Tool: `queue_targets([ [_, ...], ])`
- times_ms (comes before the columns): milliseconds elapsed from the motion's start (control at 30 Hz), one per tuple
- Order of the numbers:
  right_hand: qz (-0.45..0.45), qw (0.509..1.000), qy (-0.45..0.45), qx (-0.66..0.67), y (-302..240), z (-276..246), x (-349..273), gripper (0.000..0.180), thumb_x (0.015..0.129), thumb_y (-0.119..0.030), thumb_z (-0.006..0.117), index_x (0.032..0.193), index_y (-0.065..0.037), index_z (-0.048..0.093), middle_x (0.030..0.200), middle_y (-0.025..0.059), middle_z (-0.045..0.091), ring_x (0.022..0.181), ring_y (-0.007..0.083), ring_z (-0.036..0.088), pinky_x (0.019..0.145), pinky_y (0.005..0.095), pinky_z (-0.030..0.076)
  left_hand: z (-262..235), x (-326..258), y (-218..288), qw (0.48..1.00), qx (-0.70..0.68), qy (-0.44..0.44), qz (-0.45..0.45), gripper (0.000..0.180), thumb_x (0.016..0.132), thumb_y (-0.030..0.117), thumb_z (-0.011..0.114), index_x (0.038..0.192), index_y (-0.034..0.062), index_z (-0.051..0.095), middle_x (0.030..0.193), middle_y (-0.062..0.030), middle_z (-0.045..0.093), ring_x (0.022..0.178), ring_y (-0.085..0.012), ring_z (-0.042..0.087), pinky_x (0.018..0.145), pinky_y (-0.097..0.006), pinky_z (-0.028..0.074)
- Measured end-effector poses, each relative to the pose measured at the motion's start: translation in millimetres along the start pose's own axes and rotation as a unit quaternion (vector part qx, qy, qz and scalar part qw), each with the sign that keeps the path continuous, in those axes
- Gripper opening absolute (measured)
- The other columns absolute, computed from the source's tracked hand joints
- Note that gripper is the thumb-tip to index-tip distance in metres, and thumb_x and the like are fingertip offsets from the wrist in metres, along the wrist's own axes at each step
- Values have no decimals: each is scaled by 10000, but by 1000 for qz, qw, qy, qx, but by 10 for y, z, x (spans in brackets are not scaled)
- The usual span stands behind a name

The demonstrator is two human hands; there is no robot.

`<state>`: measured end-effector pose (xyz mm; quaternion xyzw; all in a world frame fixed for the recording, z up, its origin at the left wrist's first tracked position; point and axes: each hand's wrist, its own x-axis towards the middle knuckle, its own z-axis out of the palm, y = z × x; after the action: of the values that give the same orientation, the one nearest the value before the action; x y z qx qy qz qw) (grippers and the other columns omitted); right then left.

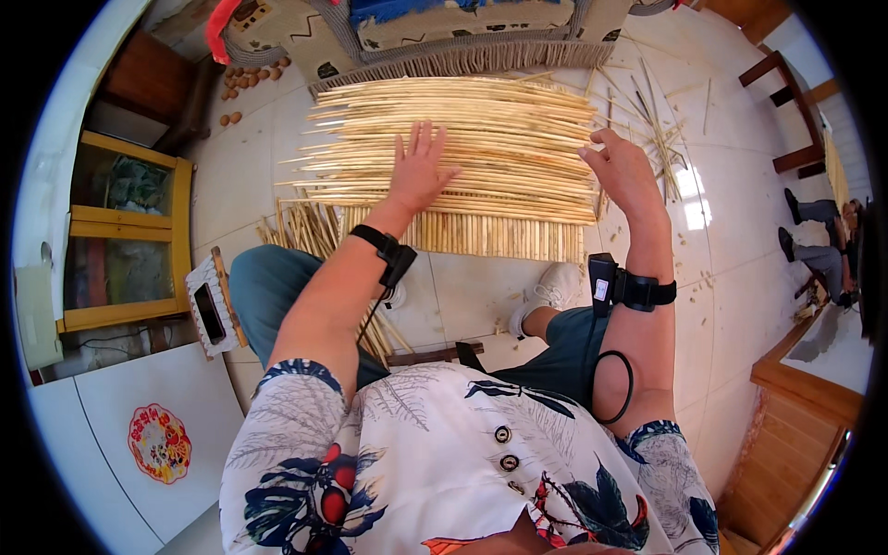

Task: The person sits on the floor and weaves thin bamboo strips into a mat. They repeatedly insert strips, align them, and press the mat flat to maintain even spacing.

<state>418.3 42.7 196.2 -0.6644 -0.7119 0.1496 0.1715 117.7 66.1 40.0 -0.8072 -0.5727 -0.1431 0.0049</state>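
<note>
A seated person is leaning over a stack of pale reeds (481, 139) lying crosswise on the tiled floor (703, 268), just ahead of the knees and near a fringed rug (462, 57) at the far edge. The left hand (418, 171) is resting flat on the stack with fingers spread wide, gripping nothing. The right hand (622, 171) is hovering at the stack's right end, fingers loosely curled; whether it is pinching a reed cannot be told. Beneath the near edge of the stack a woven mat (472, 236) of short upright stalks is showing. The reeds are looking light, stiff and brittle, smooth enough to roll or slide off one another, so taking them mid-length with a flat palm, or by the ends in small bunches, seems safest. Loose reeds (652, 120) are lying scattered to the right, and small nuts (248, 79) are dotting the floor's far left corner. A yellow cabinet (125, 240) is standing at left, wooden furniture (795, 398) at right, where another person's legs (814, 236) are showing.
</note>
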Motion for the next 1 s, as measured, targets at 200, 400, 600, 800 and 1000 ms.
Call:
queue_targets([
  [200, 18, 994, 7, 108, 196, -43, 52, 350, 820, -285, 619, 1026, -5, 579, 767, 126, 628, 682, 199, 612, 628, 307, 475, -995, 289, -1030, 993, -34, 111, 32, 588, 868, 367, 537, 1372, 143, 332, 1442, -144, 237, 1354, -327, 145, 1050, -560, 138],
  [400, 91, 941, 1, 325, 384, -208, 12, 318, 864, -258, 576, 1058, -6, 577, 858, 73, 638, 732, 130, 621, 652, 226, 493, -2373, -439, -2069, 994, -77, 56, -58, 448, 941, 308, 410, 1308, 53, 430, 1370, -127, 388, 1310, -228, 296, 1061, -301, 225],
  [600, 124, 884, 24, 450, 401, -314, -145, 283, 877, -229, 562, 1006, 22, 582, 866, 121, 647, 752, 163, 631, 664, 246, 508, -1941, -2176, -2968, 941, -161, -64, -292, 485, 951, 391, 350, 1259, 41, 485, 1245, -139, 509, 1175, -235, 458, 1015, -323, 305],
  [800, 207, 899, -37, 384, 177, -258, -301, 253, 908, -197, 513, 1043, 6, 583, 841, 91, 626, 760, 133, 602, 672, 234, 490, -806, -3465, -2706, 877, -238, -258, -327, 449, 872, 338, 556, 1179, 10, 541, 1169, -171, 567, 1091, -291, 532, 946, -346, 390],
  [1000, 278, 938, -120, 168, 14, -8, -522, 403, 877, -264, 555, 1181, -1, 519, 1022, 97, 593, 919, 164, 575, 748, 278, 476, 9, -3929, -2863, 818, -316, -312, -365, 671, 755, 428, 679, 1234, 1, 480, 1216, -212, 518, 1146, -336, 483, 951, -374, 389],
])
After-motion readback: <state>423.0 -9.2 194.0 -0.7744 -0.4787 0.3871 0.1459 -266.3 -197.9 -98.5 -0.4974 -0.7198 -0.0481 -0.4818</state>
